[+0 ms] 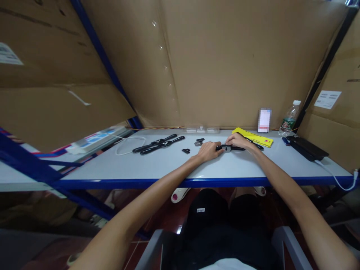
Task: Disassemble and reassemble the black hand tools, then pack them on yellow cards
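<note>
On the table in front of me lies a black-handled tool (237, 148) with a grey metal middle; its exact kind is unclear. My left hand (208, 151) is closed around its left end. My right hand (236, 140) has its fingers bent and pressed at the metal part from above; fine detail is too small to make out. Under and beyond the right wrist rests another slim black piece (257, 145). Small dark parts (199, 142) sit just behind my left hand, and a black clip-like part (186, 150) lies to its left.
Two long black-handled tools (162, 145) lie at left beside a white cable (125, 153). Yellow printed card packs (254, 137), a propped phone (263, 120), a water bottle (288, 120) and a black power bank (308, 147) stand or lie at right. Cardboard (213, 63) walls the back.
</note>
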Demonstrator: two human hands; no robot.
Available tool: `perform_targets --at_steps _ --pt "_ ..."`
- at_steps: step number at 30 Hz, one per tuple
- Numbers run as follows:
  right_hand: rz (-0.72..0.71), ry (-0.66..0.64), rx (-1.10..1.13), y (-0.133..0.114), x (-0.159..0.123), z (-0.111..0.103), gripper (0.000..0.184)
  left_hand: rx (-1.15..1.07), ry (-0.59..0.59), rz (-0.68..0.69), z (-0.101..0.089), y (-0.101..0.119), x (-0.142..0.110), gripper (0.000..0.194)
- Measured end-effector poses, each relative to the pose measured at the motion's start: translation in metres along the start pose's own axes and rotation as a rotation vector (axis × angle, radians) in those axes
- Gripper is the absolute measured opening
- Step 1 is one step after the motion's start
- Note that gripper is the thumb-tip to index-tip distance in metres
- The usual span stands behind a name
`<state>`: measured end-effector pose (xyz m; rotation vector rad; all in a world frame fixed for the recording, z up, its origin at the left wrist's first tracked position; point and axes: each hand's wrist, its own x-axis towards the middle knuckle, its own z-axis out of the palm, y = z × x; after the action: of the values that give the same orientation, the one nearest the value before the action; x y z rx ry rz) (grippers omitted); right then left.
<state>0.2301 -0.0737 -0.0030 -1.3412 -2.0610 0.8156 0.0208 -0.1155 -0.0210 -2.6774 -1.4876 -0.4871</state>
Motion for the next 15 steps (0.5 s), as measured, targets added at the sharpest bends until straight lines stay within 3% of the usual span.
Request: perform_targets --at_steps 10,15 --pt "0.001 -0.039 -0.017 0.0012 -0.0014 -0.0023 0.025 -0.004 -0.015 -0.011 0.0011 -0.0015 0.0007 0.036" --pt "-0.038 -0.04 -0.071 0.0043 -0.0004 -0.0034 0.027 -0.01 -0.126 -0.035 -0.0037 -0.0011 0.0088 0.041"
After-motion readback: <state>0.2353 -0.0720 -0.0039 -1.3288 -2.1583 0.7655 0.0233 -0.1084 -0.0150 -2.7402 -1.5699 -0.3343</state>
